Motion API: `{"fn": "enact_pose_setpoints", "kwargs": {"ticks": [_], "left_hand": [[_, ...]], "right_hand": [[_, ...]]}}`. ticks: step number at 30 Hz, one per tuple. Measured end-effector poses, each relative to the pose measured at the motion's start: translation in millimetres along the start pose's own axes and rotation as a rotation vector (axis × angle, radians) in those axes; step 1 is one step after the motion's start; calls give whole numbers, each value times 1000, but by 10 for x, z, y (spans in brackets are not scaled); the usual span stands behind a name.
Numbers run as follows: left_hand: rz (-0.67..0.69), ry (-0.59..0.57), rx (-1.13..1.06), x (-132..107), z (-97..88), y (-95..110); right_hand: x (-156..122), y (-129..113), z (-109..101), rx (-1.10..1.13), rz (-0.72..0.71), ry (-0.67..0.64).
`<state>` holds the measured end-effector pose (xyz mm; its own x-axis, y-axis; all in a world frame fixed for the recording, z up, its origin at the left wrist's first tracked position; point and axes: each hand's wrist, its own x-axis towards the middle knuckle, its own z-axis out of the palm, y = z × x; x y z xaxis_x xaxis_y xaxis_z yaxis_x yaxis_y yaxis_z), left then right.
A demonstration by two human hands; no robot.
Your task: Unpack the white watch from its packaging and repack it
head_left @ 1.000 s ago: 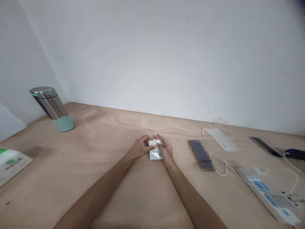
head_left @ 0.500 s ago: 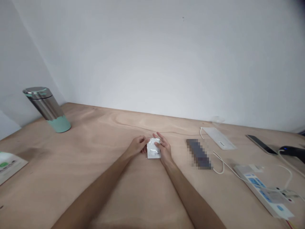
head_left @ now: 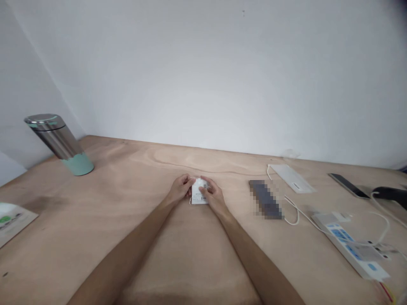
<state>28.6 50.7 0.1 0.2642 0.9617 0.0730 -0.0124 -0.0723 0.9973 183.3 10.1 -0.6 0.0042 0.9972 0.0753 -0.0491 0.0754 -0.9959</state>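
Both my hands meet at the middle of the plywood table (head_left: 104,212), holding a small white printed packet (head_left: 199,191) flat and low over the wood. My left hand (head_left: 181,188) grips its left edge. My right hand (head_left: 212,194) lies across its right side, with the fingers covering part of the face. The packet looks like thin, glossy plastic with small dark print. Its lower corner shows beneath my fingers.
A steel tumbler with a mint-green base (head_left: 59,142) leans at far left, near a white bag (head_left: 12,222). At right lie a blurred dark rectangle (head_left: 265,199), a white flat device (head_left: 291,178), a phone (head_left: 348,185), cables and a power strip (head_left: 349,245).
The packet has shifted left and turned slightly. My hands have closed in around it, and my right fingers now cover more of it. The whole view has drifted slightly.
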Motion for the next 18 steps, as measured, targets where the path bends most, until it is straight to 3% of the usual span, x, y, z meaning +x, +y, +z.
{"fn": "enact_pose_setpoints", "kwargs": {"ticks": [4, 9, 18], "left_hand": [[-15, 4, -7, 8, -17, 5], [-18, -90, -5, 8, -58, 40], [-4, -109, -8, 4, -43, 21]], "right_hand": [[-4, -33, 9, 18, 43, -1], [27, 24, -3, 11, 37, 34], [49, 43, -4, 38, 43, 75]]}}
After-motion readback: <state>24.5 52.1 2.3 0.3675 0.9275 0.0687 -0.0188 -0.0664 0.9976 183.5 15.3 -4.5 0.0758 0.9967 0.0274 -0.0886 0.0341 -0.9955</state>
